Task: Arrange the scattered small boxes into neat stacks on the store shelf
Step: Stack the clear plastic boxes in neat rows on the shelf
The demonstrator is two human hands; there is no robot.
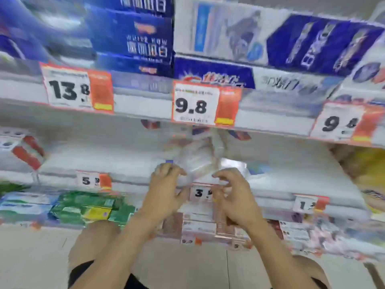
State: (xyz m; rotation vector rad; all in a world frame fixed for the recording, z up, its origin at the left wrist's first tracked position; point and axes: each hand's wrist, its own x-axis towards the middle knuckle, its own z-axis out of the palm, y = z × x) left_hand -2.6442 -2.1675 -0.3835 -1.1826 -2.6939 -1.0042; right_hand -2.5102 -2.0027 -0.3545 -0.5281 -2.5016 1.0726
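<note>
Motion blur smears the whole view. A loose pile of pale, whitish small boxes (193, 157) lies on the middle shelf (133, 163), just behind its front edge. My left hand (164, 190) reaches over that edge, fingers curled onto the nearest pale box (183, 176), thumb below it. My right hand (233, 197) hovers beside it to the right, with fingers bent and spread; nothing shows between them. Both forearms come up from the bottom of the frame.
Blue and white cartons (214, 74) fill the shelf above, behind price tags reading 13.8 (68, 88) and 9.8 (193, 105). Green packs (89, 207) and pink boxes (200, 226) line the lower shelf. Red-and-white items (27, 151) sit at the left, a yellow pack (366, 163) at the right.
</note>
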